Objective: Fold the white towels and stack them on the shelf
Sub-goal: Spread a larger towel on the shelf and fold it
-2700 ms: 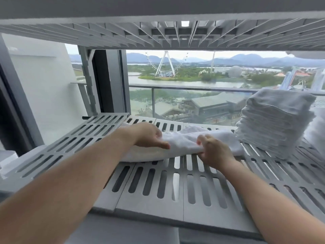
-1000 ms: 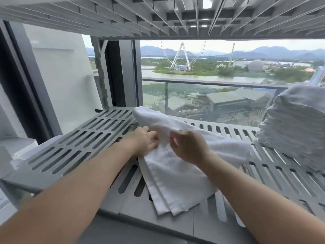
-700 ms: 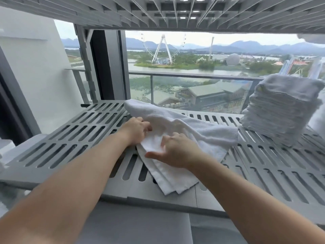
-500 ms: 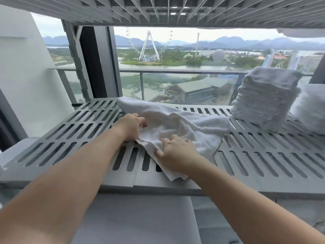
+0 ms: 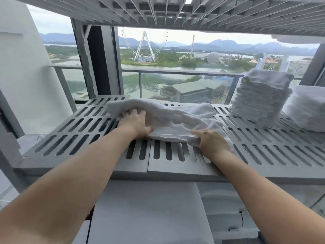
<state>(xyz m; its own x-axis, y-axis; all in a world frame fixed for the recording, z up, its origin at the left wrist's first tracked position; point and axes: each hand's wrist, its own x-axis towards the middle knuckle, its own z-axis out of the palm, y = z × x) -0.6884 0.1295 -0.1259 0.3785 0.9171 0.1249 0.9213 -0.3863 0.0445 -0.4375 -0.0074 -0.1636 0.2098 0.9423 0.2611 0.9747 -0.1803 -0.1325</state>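
Note:
A white towel (image 5: 175,118) lies partly folded across the middle of the grey slotted shelf (image 5: 79,136). My left hand (image 5: 136,123) grips its left part, fingers dug into the cloth and thumb at the near hem. My right hand (image 5: 211,142) pinches the near right edge of the same towel. A tall stack of folded white towels (image 5: 260,97) stands on the shelf at the right, apart from both hands.
Another white pile (image 5: 306,110) sits at the far right behind the stack. A slotted shelf (image 5: 175,11) hangs close overhead. Behind the shelf are a dark window frame (image 5: 98,62) and a glass balcony railing. Below the shelf front lies a grey flat surface (image 5: 146,213).
The towel's hanging near part has been drawn back onto the shelf and flattened. My hands moved apart along its near edge, left hand leftward, right hand rightward.

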